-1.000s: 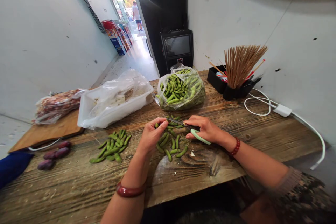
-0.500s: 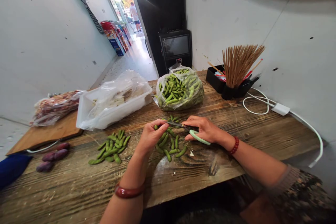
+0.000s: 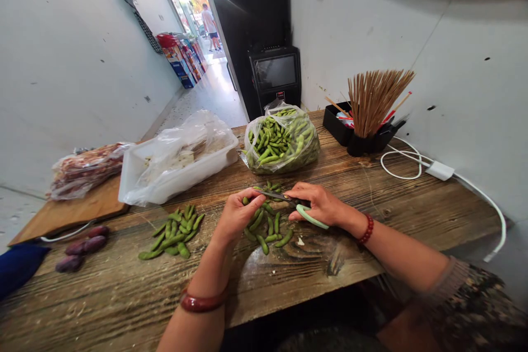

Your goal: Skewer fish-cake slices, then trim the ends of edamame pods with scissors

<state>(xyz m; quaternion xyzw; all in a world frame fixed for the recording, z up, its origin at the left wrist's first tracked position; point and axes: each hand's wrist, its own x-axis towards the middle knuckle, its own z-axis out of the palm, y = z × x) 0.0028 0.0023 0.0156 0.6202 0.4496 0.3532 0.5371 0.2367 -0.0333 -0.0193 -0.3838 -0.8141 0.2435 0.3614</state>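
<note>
One pod (image 3: 246,201) was apparently pinched by the left hand (image 3: 236,213) mid-frame, scissors (image 3: 307,215) gripped by the right hand (image 3: 322,203).

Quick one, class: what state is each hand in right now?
Left hand: closed, pinching a green pod.
Right hand: closed, holding the scissors.

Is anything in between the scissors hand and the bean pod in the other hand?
Nothing visible except the scissors: held in the right hand, their blades point at the left hand's fingertips, near its green pod.
</note>
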